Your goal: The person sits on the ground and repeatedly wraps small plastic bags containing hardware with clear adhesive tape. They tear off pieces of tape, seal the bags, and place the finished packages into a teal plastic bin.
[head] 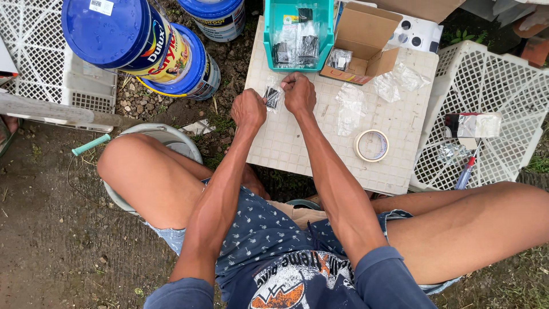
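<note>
- Outdoors, dirt ground; white gridded table (394, 129) carried teal bin (269, 34), cardboard box (366, 31), tape roll (372, 145).
- Left hand (248, 109) and right hand (298, 93) both pinched small clear bag (272, 97) of dark parts.

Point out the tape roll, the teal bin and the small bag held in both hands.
tape roll (372, 145), head view, inner hollow of ring.
teal bin (269, 40), head view, left wall.
small bag (272, 97), head view, dark contents.

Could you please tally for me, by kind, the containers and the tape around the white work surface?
Blue-lidded paint buckets: 3
Teal plastic bin: 1
Open cardboard box: 1
Roll of tape: 1
Total: 6
Both hands, left and right, pinch a small clear bag.
</note>
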